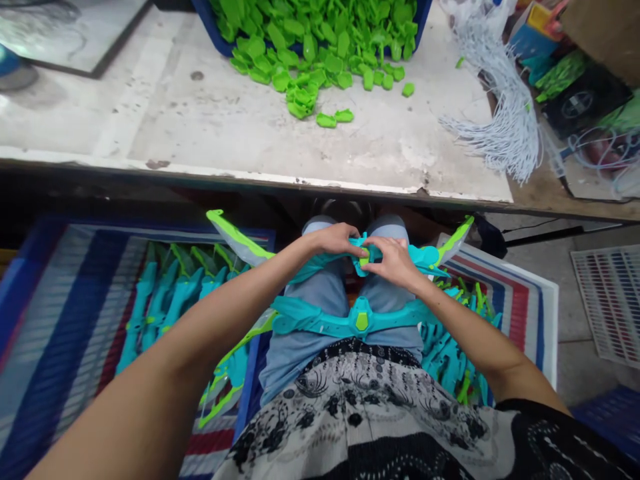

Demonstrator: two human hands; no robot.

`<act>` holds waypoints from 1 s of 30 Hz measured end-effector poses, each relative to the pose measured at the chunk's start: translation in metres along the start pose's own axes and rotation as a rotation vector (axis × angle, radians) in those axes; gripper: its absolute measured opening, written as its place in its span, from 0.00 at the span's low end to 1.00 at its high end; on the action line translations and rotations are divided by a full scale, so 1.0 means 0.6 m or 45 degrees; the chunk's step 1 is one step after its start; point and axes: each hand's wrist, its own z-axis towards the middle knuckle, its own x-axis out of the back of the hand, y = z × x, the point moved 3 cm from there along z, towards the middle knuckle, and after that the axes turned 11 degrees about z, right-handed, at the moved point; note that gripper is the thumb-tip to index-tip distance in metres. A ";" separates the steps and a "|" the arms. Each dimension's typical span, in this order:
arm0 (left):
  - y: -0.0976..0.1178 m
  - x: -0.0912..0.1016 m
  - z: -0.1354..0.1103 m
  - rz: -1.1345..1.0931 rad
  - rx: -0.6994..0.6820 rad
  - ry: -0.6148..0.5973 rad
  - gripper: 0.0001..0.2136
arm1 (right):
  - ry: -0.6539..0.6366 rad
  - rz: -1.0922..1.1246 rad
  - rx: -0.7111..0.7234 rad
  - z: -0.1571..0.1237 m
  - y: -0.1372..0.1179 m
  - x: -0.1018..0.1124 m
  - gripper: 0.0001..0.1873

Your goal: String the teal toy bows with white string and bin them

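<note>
A turquoise toy bow (303, 270) with lime-green tips lies across my knees. My left hand (341, 240) is closed round its middle from the left. From the right, my right hand (393, 259) pinches at a small green plastic piece (365, 257) on the bow's centre; both thumbs meet there. Nearer my body, a second turquoise bow (320, 321) rests on my lap, with a green hexagonal piece (361, 322) at its centre. My fingers partly hide the middle of the upper bow.
A blue bin (213, 30) spills green pieces (300, 100) onto the worktable (200, 133). White cords (505, 113) hang over its right side. More turquoise bows fill a blue crate (250, 387) on my left and a white crate (549, 320) on my right.
</note>
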 end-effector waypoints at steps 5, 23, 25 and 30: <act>0.005 -0.004 0.002 -0.027 -0.011 0.023 0.25 | -0.115 -0.034 -0.099 0.017 0.012 0.001 0.47; 0.017 -0.024 -0.025 0.061 -0.078 0.110 0.25 | -0.334 -0.197 -0.006 0.007 0.004 0.004 0.41; 0.015 -0.026 -0.021 0.017 -0.072 0.078 0.25 | -0.328 -0.199 -0.023 0.009 0.006 0.003 0.39; 0.011 -0.027 -0.018 0.005 -0.074 0.078 0.23 | -0.224 -0.226 0.009 0.008 0.006 -0.009 0.35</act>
